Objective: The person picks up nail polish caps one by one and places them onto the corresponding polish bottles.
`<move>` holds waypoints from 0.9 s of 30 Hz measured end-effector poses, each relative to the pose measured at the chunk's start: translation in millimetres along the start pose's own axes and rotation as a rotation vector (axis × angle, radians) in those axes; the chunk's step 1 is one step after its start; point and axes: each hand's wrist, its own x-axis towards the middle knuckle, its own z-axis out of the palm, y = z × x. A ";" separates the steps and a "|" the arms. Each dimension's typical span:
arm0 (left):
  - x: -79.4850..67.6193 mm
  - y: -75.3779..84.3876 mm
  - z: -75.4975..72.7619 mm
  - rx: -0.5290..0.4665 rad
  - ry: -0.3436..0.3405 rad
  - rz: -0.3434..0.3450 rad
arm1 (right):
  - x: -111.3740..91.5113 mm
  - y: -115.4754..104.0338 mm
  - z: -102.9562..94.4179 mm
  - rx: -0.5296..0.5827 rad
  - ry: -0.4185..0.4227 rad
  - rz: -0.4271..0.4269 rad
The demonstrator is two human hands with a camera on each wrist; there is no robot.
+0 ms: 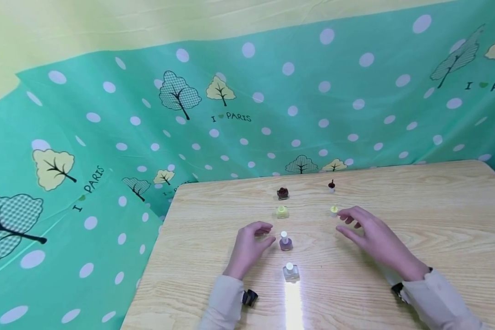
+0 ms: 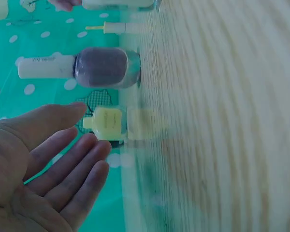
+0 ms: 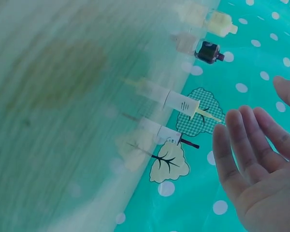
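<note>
My left hand [image 1: 250, 245], its fingers loosely curved and holding nothing, hovers left of a purple nail polish bottle [image 1: 286, 244] with a white cap. Beyond that bottle are an uncapped yellow nail polish bottle [image 1: 282, 212] and an uncapped dark red one [image 1: 283, 194]. Empty as well, my right hand [image 1: 367, 231] hangs just right of a white cap with a yellow brush [image 1: 334, 211]. That cap stands brush upward in the right wrist view, as does the dark-brushed cap [image 1: 332, 187] behind it. No contact shows between either hand and these things.
Nearest me on the wooden table [image 1: 214, 201] stands a clear nail polish bottle [image 1: 290, 273] with a white cap, beside a bright reflection. A green dotted curtain [image 1: 272, 110] hangs along the table's back and left edges.
</note>
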 end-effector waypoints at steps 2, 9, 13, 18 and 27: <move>2.1 -1.3 -0.9 -0.004 0.005 -0.002 | 1.5 0.1 -2.0 -0.006 0.012 0.003; 8.2 -3.8 -3.6 -0.014 0.003 -0.011 | 5.9 2.8 -7.5 -0.021 0.014 0.044; 12.1 -4.6 -4.0 -0.009 0.000 -0.024 | 9.2 7.0 -7.7 -0.026 -0.018 0.057; 17.9 -7.0 -2.4 0.003 -0.002 -0.048 | 14.9 12.1 -5.1 -0.009 -0.058 0.084; 30.0 -13.5 0.3 0.004 -0.015 -0.066 | 28.4 20.2 -2.0 0.026 -0.095 0.119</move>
